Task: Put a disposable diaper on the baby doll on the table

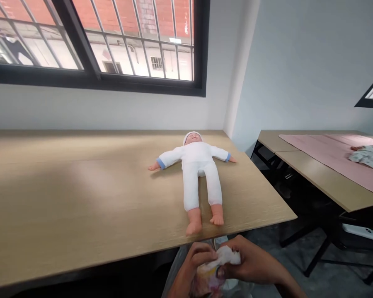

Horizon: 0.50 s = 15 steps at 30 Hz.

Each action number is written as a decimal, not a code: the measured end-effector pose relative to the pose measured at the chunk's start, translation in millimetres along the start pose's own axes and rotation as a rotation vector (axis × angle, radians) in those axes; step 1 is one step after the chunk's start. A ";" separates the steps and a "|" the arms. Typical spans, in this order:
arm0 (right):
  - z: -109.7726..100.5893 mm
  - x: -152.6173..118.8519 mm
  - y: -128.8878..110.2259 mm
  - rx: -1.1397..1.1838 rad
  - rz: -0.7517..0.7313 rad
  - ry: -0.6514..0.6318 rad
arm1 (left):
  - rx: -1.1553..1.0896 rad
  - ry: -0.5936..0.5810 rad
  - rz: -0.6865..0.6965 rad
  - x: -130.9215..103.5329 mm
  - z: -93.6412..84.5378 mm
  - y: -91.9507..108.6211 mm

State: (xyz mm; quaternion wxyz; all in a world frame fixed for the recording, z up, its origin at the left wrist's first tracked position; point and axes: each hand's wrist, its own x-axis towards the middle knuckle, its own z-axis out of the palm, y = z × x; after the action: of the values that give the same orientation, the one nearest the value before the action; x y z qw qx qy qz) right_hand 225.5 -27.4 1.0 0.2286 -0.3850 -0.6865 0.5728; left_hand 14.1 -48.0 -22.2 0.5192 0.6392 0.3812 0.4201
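At the bottom of the view, below the table's front edge, both my hands are closed on a small crumpled white cloth (228, 255), perhaps fabric or tissue. My left hand (192, 265) pinches its left side with bent fingers. From the right, my right hand (251, 257) grips it, thumb underneath. Just below the hands is something with pink and yellow patches (207, 278), partly hidden, in what looks like clear plastic. A baby doll (197, 155) in a white suit with blue cuffs and a white cap lies face up on the table, arms spread and feet bare towards me.
The wooden table (81, 198) runs along the wall under a barred window. To the right, a second table (323, 174) bears a pink mat (335, 155) and a patterned-clothed doll (368, 157). Beneath it, a white phone-like device (359, 231) lies on a dark seat.
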 end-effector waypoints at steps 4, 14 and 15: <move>1.7 2.0 -5.6 -0.027 -0.045 0.056 | -0.136 0.228 0.063 -1.1 3.2 9.3; -15.9 1.5 -10.0 -0.259 -0.284 0.115 | -0.109 0.886 0.064 14.2 -21.3 18.0; -20.4 3.0 -7.1 -0.271 -0.303 0.184 | -0.117 0.880 -0.008 21.1 -25.7 16.0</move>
State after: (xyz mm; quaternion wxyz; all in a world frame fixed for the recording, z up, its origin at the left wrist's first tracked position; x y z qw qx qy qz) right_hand 237.2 -12.9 12.3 0.3200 -0.3552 -0.7834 0.3971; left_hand -1.6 -22.5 -0.7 0.3446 0.3675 0.5439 0.6711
